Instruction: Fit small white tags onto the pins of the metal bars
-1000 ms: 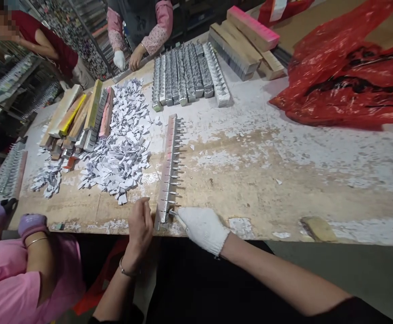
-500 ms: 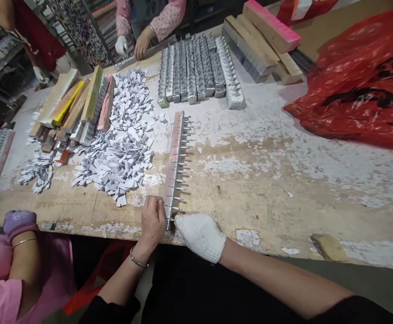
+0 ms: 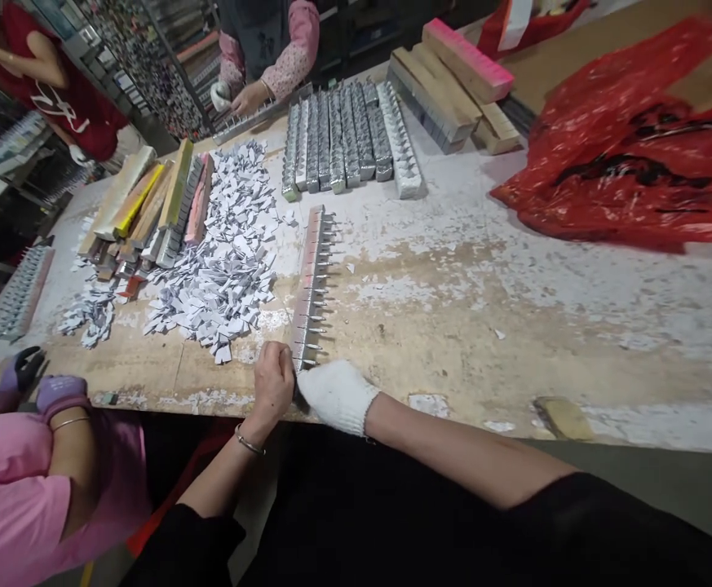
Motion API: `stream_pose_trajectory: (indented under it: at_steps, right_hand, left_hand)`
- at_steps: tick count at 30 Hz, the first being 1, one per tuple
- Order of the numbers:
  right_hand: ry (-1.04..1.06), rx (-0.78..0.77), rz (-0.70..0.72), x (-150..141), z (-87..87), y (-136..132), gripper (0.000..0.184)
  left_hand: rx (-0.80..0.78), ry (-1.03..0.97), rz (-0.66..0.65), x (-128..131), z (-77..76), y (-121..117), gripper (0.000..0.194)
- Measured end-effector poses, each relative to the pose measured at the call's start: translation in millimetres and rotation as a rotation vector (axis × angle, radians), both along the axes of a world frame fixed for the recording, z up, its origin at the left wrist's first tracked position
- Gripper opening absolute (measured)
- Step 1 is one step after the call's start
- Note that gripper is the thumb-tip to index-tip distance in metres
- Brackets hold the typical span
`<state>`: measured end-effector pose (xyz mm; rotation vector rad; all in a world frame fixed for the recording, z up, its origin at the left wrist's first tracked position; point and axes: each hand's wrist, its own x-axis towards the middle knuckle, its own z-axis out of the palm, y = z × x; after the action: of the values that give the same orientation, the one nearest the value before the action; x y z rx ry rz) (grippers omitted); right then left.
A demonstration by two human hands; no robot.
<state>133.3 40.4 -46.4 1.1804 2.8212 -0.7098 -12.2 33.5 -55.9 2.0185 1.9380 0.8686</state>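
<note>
A long narrow bar (image 3: pixel 307 289) lies on the table in front of me, wrapped partly in silvery foil. Thin spikes stick out in a row along its right side. My left hand (image 3: pixel 273 379), bare with a bracelet at the wrist, is closed against the left side of the bar's near end; what its fingers hold is hidden. Opposite it, my right hand (image 3: pixel 340 397) wears a white knit glove. Its fingers are pinched together at the bar's near end, over the last spikes, and whatever they grip is too small to make out.
A heap of small white paper pieces (image 3: pixel 221 285) spreads left of the bar, beside stacked wooden bars (image 3: pixel 141 200). Foil-covered bars (image 3: pixel 337 143) stand in rows behind. A red plastic bag (image 3: pixel 625 171) lies right. Co-workers stand at the far side and at my left.
The camera view has shifted. My gloved right hand has moved closer to my left hand, and now covers the bar's near end. A co-worker's second gloved hand has come into fuller view at left.
</note>
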Motion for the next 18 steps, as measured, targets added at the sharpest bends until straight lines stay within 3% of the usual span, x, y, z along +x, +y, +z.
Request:
stream_pose_trajectory:
  at_steps: [12, 18]
  right_hand:
    - [0.011, 0.078, -0.187, 11.5, -7.6, -14.6, 0.027]
    - [0.021, 0.080, -0.199, 5.2, -12.8, -17.6, 0.024]
  left_hand:
    - [0.034, 0.002, 0.083, -1.6, -1.5, -3.2, 0.023]
    - [0.020, -0.043, 0.065, -3.1, -5.1, -3.6, 0.027]
